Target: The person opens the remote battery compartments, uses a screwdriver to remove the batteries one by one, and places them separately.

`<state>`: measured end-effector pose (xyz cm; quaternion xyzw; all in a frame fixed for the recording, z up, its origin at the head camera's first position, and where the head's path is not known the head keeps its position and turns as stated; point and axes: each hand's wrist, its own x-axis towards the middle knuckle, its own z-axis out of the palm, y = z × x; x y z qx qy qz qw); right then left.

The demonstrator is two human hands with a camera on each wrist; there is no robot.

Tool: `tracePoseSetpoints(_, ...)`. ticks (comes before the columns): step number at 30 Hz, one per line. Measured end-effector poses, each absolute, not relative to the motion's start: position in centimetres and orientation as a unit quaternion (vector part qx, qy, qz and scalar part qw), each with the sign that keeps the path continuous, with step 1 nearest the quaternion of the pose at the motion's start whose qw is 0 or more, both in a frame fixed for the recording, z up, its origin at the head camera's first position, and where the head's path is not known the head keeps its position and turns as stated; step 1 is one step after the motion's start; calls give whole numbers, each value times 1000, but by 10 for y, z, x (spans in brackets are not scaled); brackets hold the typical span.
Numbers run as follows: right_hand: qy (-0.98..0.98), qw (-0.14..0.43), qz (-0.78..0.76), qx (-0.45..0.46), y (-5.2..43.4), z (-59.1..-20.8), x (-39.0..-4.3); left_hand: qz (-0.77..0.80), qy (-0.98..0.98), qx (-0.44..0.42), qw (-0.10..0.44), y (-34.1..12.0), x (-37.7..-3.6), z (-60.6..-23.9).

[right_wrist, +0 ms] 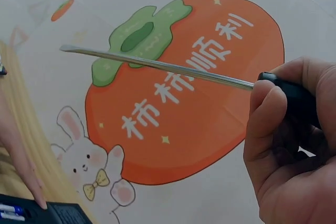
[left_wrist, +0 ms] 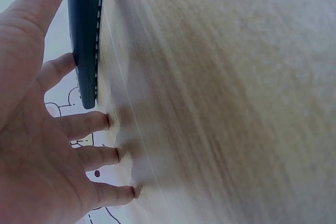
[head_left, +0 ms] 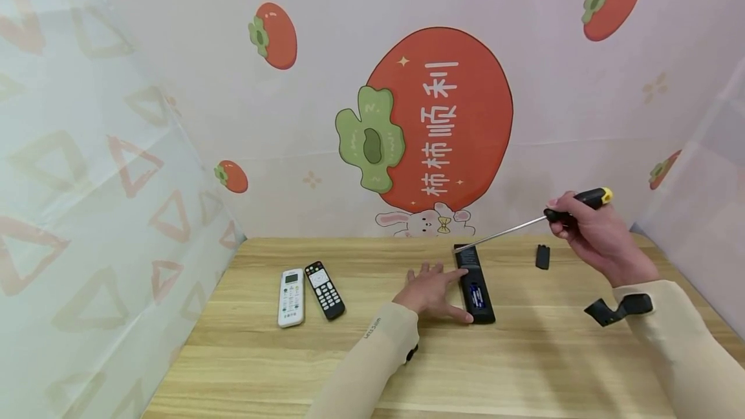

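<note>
A black remote control (head_left: 473,275) lies face down on the table with its battery compartment uncovered. Blue-and-white batteries (head_left: 478,297) sit inside. My left hand (head_left: 431,293) is beside it, thumb and index finger touching its left side; in the left wrist view the other fingers (left_wrist: 97,157) are straight with their tips on the table. My right hand (head_left: 602,241) grips the black handle of a screwdriver (right_wrist: 157,65) with a yellow end. Its flat tip points left and, in the right wrist view, is in the air apart from the remote. A small black battery cover (head_left: 542,257) lies right of the remote.
A white remote (head_left: 291,297) and a black remote with white buttons (head_left: 324,290) lie face up on the left of the wooden table (head_left: 262,367). Behind the table's back edge hangs a printed cloth (head_left: 559,121) with persimmons and a rabbit.
</note>
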<state>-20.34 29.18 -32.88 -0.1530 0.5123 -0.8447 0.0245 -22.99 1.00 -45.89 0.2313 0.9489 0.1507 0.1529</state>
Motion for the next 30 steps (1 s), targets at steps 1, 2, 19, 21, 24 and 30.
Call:
tracePoseSetpoints(1,526,20,-837,-152,292,-328,-203,150,949,232,153,10,-230,-459)
tracePoseSetpoints(2,539,17,-828,-151,293,-328,-203,150,949,232,152,10,-230,-458)
tracePoseSetpoints(19,847,-54,-515,-119,279,-313,-203,150,949,229,157,11,-229,-456)
tracePoseSetpoints(21,859,-52,-493,-126,276,-311,-203,151,949,229,156,11,-229,-456)
tracePoseSetpoints(24,869,-51,-476,-128,271,-309,-203,153,949,230,154,11,-229,-456)
tracePoseSetpoints(30,886,-55,-441,-129,264,-306,-203,152,949,230,154,11,-229,-457)
